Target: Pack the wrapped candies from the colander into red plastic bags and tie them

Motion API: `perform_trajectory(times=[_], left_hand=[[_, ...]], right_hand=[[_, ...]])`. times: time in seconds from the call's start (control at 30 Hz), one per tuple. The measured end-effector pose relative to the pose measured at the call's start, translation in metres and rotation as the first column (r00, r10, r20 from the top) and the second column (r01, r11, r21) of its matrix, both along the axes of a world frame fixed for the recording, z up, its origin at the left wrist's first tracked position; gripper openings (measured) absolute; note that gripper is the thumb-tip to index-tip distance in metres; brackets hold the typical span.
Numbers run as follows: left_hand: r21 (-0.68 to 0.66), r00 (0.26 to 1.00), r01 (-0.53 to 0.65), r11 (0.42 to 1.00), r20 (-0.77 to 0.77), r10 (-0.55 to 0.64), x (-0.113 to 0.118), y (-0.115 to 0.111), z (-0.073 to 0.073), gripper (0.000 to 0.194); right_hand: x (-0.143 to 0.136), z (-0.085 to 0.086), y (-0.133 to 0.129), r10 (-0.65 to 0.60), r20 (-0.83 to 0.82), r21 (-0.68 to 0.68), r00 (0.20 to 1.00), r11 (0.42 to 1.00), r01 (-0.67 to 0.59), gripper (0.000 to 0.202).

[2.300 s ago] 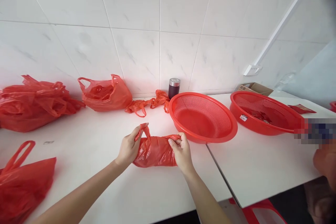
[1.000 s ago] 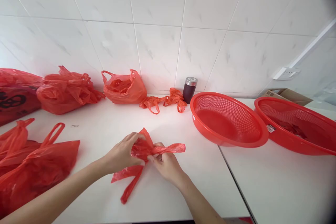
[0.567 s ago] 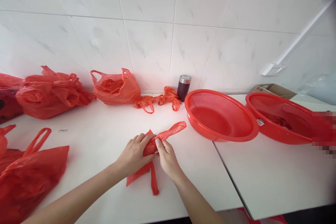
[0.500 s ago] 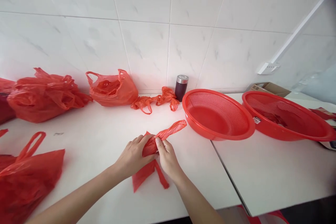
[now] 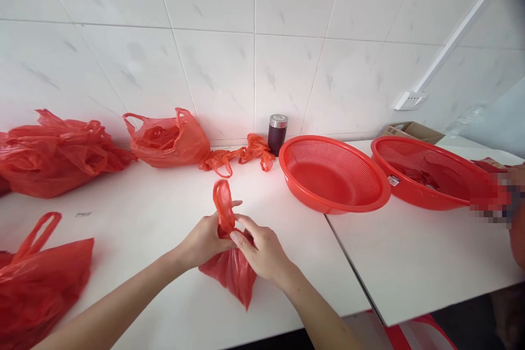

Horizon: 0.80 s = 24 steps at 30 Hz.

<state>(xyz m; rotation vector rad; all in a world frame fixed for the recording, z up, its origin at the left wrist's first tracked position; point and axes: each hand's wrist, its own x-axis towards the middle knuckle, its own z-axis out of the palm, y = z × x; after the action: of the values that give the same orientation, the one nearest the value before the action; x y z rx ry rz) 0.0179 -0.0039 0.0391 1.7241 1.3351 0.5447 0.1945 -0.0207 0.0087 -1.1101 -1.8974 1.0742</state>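
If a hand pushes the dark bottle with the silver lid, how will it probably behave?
The dark bottle would probably tip if pushed high, since it stands upright and looks taller than wide. Its sides look smooth and rounded, so it might roll once down.

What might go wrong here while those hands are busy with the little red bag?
The small red bag looks thin, so it might tear near its top, where the left hand and right hand work close together.

The dark bottle stands right beside crumpled red bags and the nearer red basket; pulling a bag or bumping the basket could perhaps tip it.
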Motion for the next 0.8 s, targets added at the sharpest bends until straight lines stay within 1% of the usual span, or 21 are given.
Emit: perform_trajectory(times=[0.03,0.1,0.17,0.23,0.27,0.37,0.47,0.53,0.63,0.7,0.73,0.77,0.8], left_hand=[[-0.026,1.0,-0.005,1.0,-0.009,0.005,-0.002,0.0,0.0,0.066],[-0.069,0.999,0.027,0.997,-0.015,-0.028,-0.006,0.001,0.001,0.062],[-0.078,0.996,0.089,0.993,0.033,-0.087,-0.009,0.001,0.001,0.055],[-0.103,0.988,0.127,0.987,0.103,-0.116,-0.013,0.0,0.003,0.043],[-0.124,0.986,0.125,0.984,0.128,-0.109,-0.014,-0.001,0.004,0.042],[-0.152,0.986,0.091,0.984,0.151,-0.067,-0.021,-0.001,0.004,0.051],[-0.116,0.99,0.092,0.989,0.116,-0.078,-0.032,-0.001,0.002,0.049],[-0.119,0.993,0.081,0.99,0.093,-0.071,-0.039,-0.002,0.0,0.049],[-0.152,0.994,0.006,0.988,0.106,0.01,-0.05,-0.004,0.0,0.047],[-0.162,0.988,-0.089,0.983,0.111,0.108,-0.057,-0.003,0.004,0.044],[-0.138,0.978,-0.156,0.978,0.119,0.172,-0.061,-0.003,0.007,0.041],[-0.082,0.96,-0.241,0.967,0.128,0.25,-0.063,-0.002,0.011,0.039],[0.017,0.933,-0.339,0.941,0.131,0.334,-0.064,-0.003,0.015,0.039]], right_hand=[[0.004,0.002,0.0,-0.012,0.023,0.001,1.0,1.0,0.012,0.036],[0.011,0.006,0.0,-0.038,0.05,-0.004,0.998,0.999,0.038,0.04],[0.015,0.009,-0.002,-0.043,0.046,-0.01,0.998,0.999,0.043,0.037],[0.016,0.011,-0.004,-0.037,0.03,-0.016,0.999,0.999,0.038,0.036],[0.015,0.012,-0.006,-0.035,0.021,-0.017,0.999,0.999,0.035,0.035],[0.012,0.01,-0.015,-0.02,0.007,0.021,1.0,1.0,0.019,0.033],[0.006,0.005,-0.023,0.022,0.045,0.085,0.999,0.996,-0.026,0.032],[0.004,0.003,-0.025,0.025,0.078,0.105,0.997,0.994,-0.034,0.033],[0.004,0.004,-0.021,-0.022,0.106,0.082,0.994,0.997,0.014,0.034],[0.008,0.007,-0.015,-0.056,0.145,0.044,0.988,0.998,0.05,0.026],[0.01,0.009,-0.013,-0.068,0.178,0.03,0.982,0.998,0.064,0.02],[0.013,0.011,-0.01,-0.075,0.209,0.023,0.975,0.997,0.072,0.015],[0.015,0.013,-0.008,-0.073,0.232,0.024,0.97,0.997,0.069,0.013]])
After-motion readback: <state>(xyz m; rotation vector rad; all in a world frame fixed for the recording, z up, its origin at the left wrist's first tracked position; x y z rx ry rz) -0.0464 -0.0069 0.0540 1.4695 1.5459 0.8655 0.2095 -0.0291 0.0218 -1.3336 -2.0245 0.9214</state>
